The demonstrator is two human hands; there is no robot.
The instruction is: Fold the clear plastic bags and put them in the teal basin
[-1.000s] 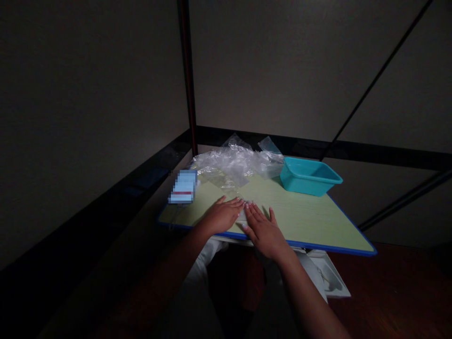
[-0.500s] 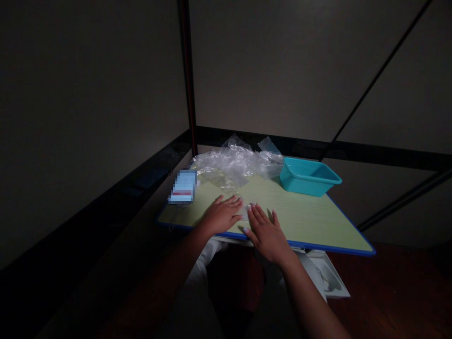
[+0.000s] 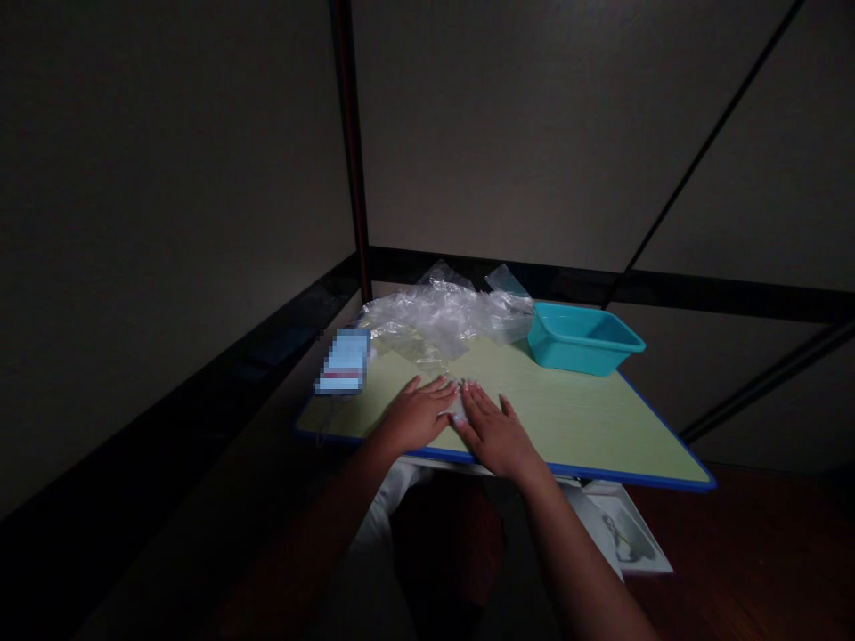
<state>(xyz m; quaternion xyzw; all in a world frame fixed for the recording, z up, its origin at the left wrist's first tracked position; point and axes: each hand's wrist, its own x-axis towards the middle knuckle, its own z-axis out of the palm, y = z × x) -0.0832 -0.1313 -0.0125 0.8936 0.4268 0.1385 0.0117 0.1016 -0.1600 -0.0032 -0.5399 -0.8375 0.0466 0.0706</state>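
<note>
Both hands lie flat near the front edge of a pale green table (image 3: 601,427) with a blue rim. My left hand (image 3: 415,416) has its fingers stretched out to the right, over the left part of a small clear plastic piece (image 3: 457,405). Close beside it, my right hand (image 3: 495,434) rests palm down with fingers extended and the thumb apart, touching the right part of that piece. Most of the piece is hidden under the fingers. Behind the hands spreads a heap of crumpled clear plastic bags (image 3: 447,312).
A turquoise basin (image 3: 584,343) stands at the table's back right. A phone with a blurred screen (image 3: 344,362) sits at the left edge, a cable below it. Under the table at right is a white tray (image 3: 634,534). Walls rise behind and left.
My right hand has slid left toward my left hand, narrowing the gap and covering more of the clear piece. My left hand stays nearly in place. The view has shifted slightly.
</note>
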